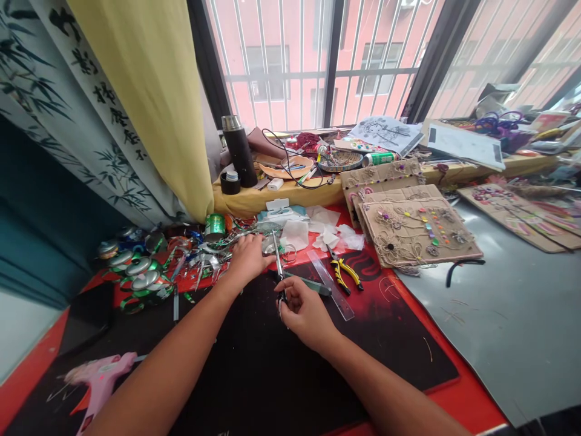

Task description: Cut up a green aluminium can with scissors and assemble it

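Note:
My right hand (305,312) is closed around the dark handles of a pair of scissors (278,260), whose silver blades point away from me. My left hand (247,259) lies palm down at the edge of a pile of cut can pieces and metal strips (209,257), its thumb stretched toward the scissors. What its fingertips touch is hidden behind the hand. Just beyond the blades lie a round clear-looking piece (269,243) and white tissue scraps (296,235). Right of the scissors are a dark green-grey flat tool (308,284), a clear ruler (333,290) and yellow-and-black pliers (347,274).
A pink glue gun (100,378) lies at the lower left on the black mat (254,375). Can ends (145,280) and a green can piece (215,227) crowd the back left. Decorated cardboard (417,227) stands at right. A black thermos (239,151) stands on the sill.

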The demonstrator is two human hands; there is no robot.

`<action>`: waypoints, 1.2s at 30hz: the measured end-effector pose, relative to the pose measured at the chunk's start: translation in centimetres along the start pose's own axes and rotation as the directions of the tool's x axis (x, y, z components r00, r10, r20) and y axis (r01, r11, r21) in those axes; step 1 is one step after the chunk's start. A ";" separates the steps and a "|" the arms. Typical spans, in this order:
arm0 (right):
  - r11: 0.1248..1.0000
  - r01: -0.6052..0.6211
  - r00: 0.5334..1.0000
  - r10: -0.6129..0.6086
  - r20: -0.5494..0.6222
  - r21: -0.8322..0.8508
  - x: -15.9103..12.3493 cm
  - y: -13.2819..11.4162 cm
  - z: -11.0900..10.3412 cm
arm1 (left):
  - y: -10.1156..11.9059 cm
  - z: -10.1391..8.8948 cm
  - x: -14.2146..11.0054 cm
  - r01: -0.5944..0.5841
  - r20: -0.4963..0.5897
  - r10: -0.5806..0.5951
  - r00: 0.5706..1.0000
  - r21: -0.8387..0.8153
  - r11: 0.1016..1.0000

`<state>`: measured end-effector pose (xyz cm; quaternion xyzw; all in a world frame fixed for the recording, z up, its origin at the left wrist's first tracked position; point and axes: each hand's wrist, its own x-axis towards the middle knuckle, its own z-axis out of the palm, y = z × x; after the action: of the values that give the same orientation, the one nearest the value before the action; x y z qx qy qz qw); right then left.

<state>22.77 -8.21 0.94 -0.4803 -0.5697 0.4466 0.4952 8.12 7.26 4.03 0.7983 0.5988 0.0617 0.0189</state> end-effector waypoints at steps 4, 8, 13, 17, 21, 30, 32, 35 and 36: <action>0.999 0.014 1.000 -0.013 0.016 -0.048 -0.1 0.3 0.0 | -0.5 -0.2 0.0 0.021 -0.007 -0.022 1.000 -0.009 1.000; 0.995 0.033 0.999 -0.030 0.033 -0.092 -0.3 0.2 0.0 | -0.8 -0.2 -0.2 0.024 0.005 -0.024 1.000 0.000 1.000; 0.993 0.018 0.999 -0.014 0.041 -0.120 -0.2 0.0 0.1 | -0.1 -0.2 0.0 0.027 0.003 -0.027 1.000 0.010 1.000; 0.995 0.003 1.000 0.000 0.030 -0.103 -0.2 0.1 0.1 | 0.6 -0.1 0.5 0.032 0.006 -0.032 0.999 -0.004 0.999; 0.994 0.005 0.999 -0.001 0.039 -0.106 -0.2 0.2 0.0 | 0.5 -0.5 0.4 0.042 -0.003 -0.042 0.999 -0.052 0.998; 0.995 0.006 0.999 -0.002 0.046 -0.102 -0.4 0.1 0.0 | -1.8 -2.4 -1.7 0.023 0.000 -0.024 1.000 -0.286 0.958; 0.994 0.014 0.999 -0.010 0.039 -0.108 -0.3 0.1 0.0 | -2.4 -2.8 -2.2 0.031 -0.006 -0.035 0.999 -0.337 0.941; 0.993 0.019 0.999 -0.014 0.038 -0.119 -0.3 0.0 0.0 | -3.4 -2.9 -2.9 0.015 -0.057 -0.045 0.997 -0.447 0.894; 0.992 0.017 0.999 -0.012 0.040 -0.123 -0.3 0.0 0.0 | -3.7 -2.9 -3.2 0.009 -0.078 -0.057 0.995 -0.513 0.859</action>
<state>22.83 -8.54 0.90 -0.4971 -0.6093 0.4160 0.4567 3.33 5.11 6.31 0.7507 0.5747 0.2539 0.2042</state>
